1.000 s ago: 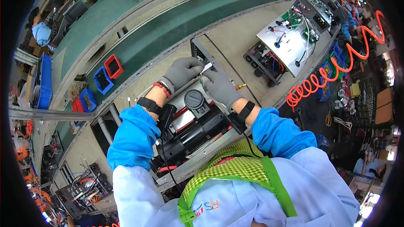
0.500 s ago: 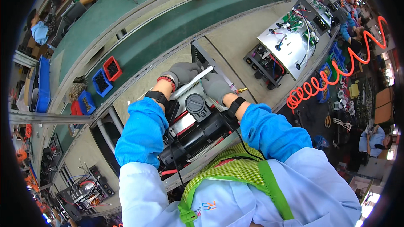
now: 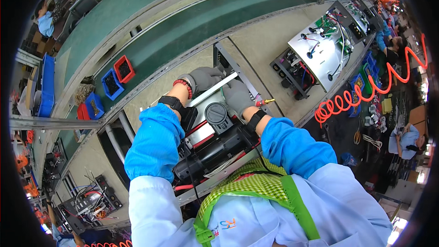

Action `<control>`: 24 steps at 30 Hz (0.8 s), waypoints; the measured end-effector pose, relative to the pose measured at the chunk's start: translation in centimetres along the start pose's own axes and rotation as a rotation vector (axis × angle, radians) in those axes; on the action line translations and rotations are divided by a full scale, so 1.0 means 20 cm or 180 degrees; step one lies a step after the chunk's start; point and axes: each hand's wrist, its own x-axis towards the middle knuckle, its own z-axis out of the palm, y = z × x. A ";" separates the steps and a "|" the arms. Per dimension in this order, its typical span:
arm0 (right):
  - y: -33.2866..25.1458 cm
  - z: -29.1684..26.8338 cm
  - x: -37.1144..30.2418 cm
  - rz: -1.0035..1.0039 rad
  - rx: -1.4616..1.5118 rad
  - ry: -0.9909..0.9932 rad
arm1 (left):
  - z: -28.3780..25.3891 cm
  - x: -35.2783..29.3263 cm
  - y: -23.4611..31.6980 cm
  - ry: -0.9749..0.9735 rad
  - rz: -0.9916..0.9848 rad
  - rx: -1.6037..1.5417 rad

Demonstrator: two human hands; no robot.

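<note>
Before me sits a partly built machine with a black cylinder (image 3: 212, 150), a round black cap (image 3: 216, 113) and an upright black end panel (image 3: 220, 56). My left hand (image 3: 204, 80), in a grey glove, is closed beside a pale metal bar (image 3: 215, 88), its fingers bent toward the end panel. On the bar's other side my right hand (image 3: 237, 98), also gloved, is closed, with its fingertips down inside the frame. What either hand grips is hidden. A brass fitting (image 3: 269, 101) on a red hose sticks out just right of my right hand.
Another unit with a silver plate (image 3: 315, 48) and loose wires stands at the right. Red (image 3: 124, 69) and blue (image 3: 112, 87) bins of small parts sit at the left. A coiled orange hose (image 3: 352, 99) hangs on the right. Co-workers are at far left and right.
The whole view has shifted slightly, so the bench things sit a little further right. My right hand's fingers have dipped lower beside the bar. My left hand stays by the end panel.
</note>
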 end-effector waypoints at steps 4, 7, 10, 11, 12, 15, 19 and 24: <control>0.01 -0.01 0.01 0.0204 0.0051 0.0012 | -0.01 0.01 0.07 0.0006 -0.0089 0.0101; -0.05 -0.15 0.00 -0.0611 -0.0921 -0.0741 | -0.02 0.02 0.05 0.0715 -0.0142 0.0389; -0.23 -0.35 -0.16 -0.0367 -0.1162 -0.1428 | -0.16 -0.03 -0.07 0.1522 -0.0573 0.0727; -0.24 -0.41 -0.22 -0.0919 -0.1135 -0.1195 | -0.20 -0.07 -0.12 0.1804 -0.0763 0.0932; -0.23 -0.48 -0.25 -0.1452 -0.1100 -0.0937 | -0.22 -0.10 -0.16 0.1811 -0.0764 0.0934; -0.24 -0.66 -0.14 -0.1641 -0.1030 -0.0780 | -0.27 -0.25 -0.27 0.1383 -0.0941 0.0611; -0.26 -0.75 0.17 -0.0813 -0.1026 -0.0869 | -0.23 -0.53 -0.18 0.1095 -0.1108 0.0426; -0.43 -0.52 0.43 0.0145 -0.1925 -0.1972 | -0.22 -1.10 -0.05 -0.0433 -0.1553 0.0778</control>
